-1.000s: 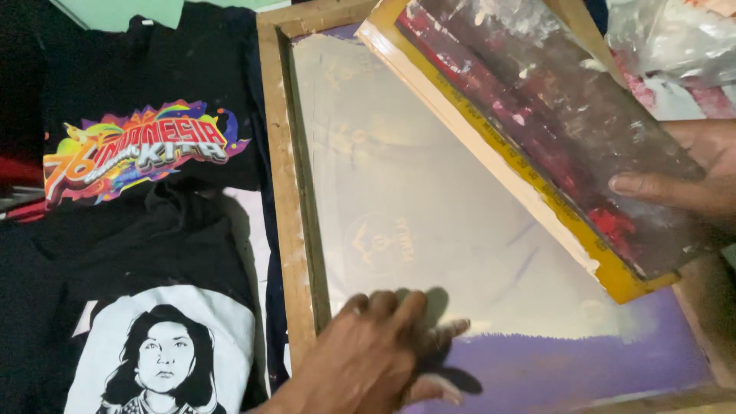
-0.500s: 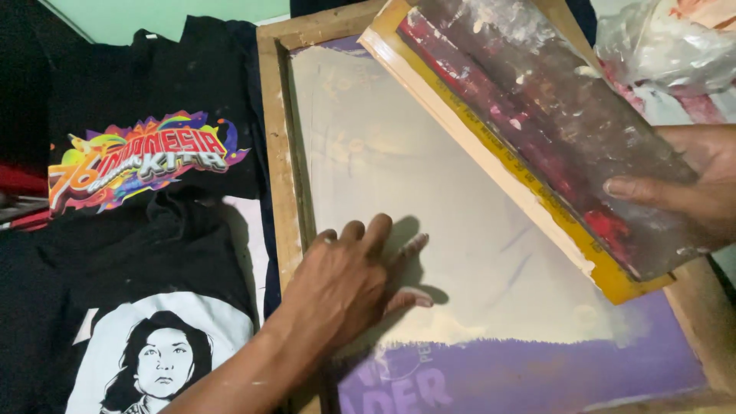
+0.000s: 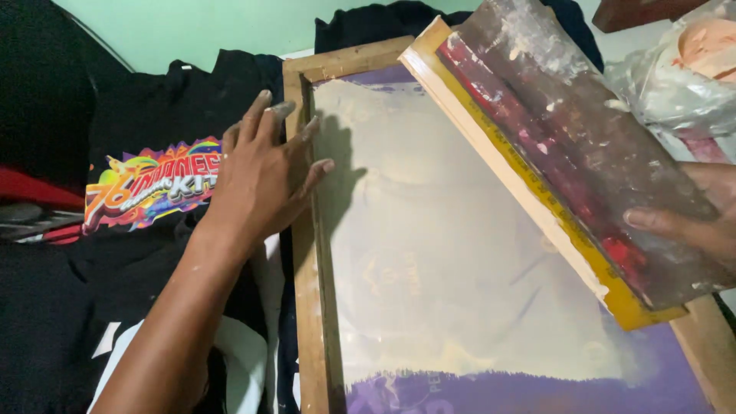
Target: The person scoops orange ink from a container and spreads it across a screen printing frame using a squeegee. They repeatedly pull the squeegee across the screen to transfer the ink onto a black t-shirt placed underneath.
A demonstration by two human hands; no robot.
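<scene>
Left hand (image 3: 264,176) moved from bottom of screen up to left rail of wooden frame (image 3: 307,253), fingers spread flat, gripping nothing. Right hand (image 3: 694,222) stays clamped on squeegee (image 3: 567,153), tilted over pale-coated mesh. Printed black shirt (image 3: 146,192) lies left of frame

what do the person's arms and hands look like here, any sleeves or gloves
Both hands are bare, with no gloves. The left hand and its forearm show no sleeve, watch or ring, only small pale paint flecks. Of the right hand, only the ungloved fingers show.
</scene>
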